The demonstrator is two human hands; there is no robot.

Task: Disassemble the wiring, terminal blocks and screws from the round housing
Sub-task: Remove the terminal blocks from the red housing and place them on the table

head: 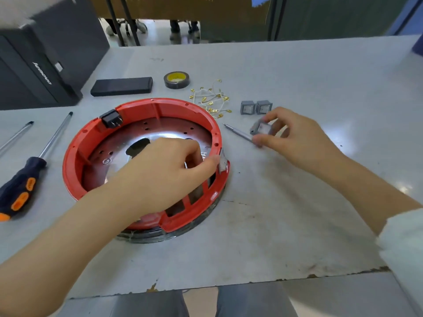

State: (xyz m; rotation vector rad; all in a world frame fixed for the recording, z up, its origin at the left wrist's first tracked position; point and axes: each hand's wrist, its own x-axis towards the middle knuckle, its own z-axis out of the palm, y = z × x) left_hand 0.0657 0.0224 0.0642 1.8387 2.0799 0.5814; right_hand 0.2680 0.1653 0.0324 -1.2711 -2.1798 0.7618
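- The red round housing (142, 165) sits open side up on the grey table (297, 72), near its front edge, with a shiny metal plate forming its floor.
- The left hand (164, 172) reaches across the ring, its fingertips pinching a small grey switch block (223, 162) seated in a slot of the right-hand wall.
- The right hand (295, 138) is off to the right of the housing, fingers curled round another grey switch block (262, 128); a thin screwdriver (240, 133) also lies under or in that hand, but I cannot tell which.
- 2 more grey blocks (256, 107) already stand on the table beyond the right hand, beside a loose bundle of white wires with brass terminals (211, 99).
- A black socket (111, 118) is still mounted in the far left wall.
- Handling judgement: the blocks look light, rigid and smooth, so a pinch on opposite flat sides suits them. The plastic ring seems stiff but light, likely to slide unless steadied. The wires are limp and best lifted by the terminals.
- A large screwdriver (23, 181) lies left of the housing.
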